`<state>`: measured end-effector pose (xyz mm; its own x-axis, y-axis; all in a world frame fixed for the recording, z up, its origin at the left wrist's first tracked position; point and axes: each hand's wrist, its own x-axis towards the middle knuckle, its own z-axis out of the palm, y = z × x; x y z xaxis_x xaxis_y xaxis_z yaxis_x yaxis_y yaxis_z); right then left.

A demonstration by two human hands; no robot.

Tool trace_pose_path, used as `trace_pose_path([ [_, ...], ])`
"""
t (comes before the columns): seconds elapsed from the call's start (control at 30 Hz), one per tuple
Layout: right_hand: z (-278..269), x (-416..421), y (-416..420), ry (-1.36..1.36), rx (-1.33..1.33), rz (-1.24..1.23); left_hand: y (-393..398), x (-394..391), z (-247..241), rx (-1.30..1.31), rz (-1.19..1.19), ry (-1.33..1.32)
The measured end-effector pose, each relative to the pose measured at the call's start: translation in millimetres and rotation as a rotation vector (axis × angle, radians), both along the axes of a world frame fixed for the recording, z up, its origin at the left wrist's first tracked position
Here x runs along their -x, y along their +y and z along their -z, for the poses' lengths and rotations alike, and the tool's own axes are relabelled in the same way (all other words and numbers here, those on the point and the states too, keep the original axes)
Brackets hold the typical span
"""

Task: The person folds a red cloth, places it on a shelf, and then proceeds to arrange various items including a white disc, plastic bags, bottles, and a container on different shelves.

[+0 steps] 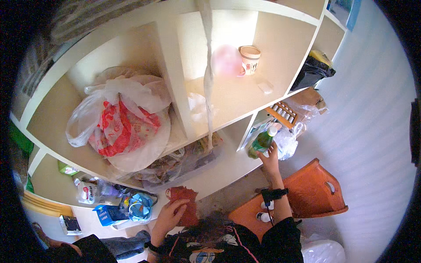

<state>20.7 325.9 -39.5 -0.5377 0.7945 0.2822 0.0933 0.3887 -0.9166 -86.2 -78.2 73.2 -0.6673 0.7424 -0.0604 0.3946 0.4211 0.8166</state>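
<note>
My right hand [270, 159] grips a green plastic bottle [262, 142] with a white cap, around its lower part. The bottle is tilted, at the lower right compartment of the white shelf unit [213, 125]. Close to my body, my left hand [174, 212] holds a dark red cloth [189, 203] with a ragged upper edge. Its fingers lie across the cloth, and part of the cloth is hidden behind them. Next to the bottle are a white plastic bag [286, 144] and a wooden abacus [284, 113] with pale beads.
Upper compartments hold plastic bags [128, 121], a blurred pink round object [226, 60] and a paper cup [250, 62]. Lower left are a blue box [110, 215] and a clear blue container [140, 207]. An orange chair [314, 194] stands at the right, with small white bottles [264, 217] on its seat.
</note>
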Motion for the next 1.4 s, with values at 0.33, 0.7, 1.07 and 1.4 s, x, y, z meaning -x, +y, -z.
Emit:
trace_pose_path([
  [0.33, -196, 30, -84, 0.152, -0.566, -0.066, -21, -8, 1, -0.022, -0.075, 0.018],
  [0.7, -251, 171, -85, -0.155, -0.789, -0.970, -32, -10, -3, -0.102, -0.074, 0.080],
  [1.07, -234, 92, -72, 0.073, -0.573, -0.428, -32, -5, 2, -0.041, -0.029, 0.067],
  [1.4, -129, -18, -119, 0.073, 0.262, -0.495, 43, -11, -21, -0.115, 0.114, 0.050],
])
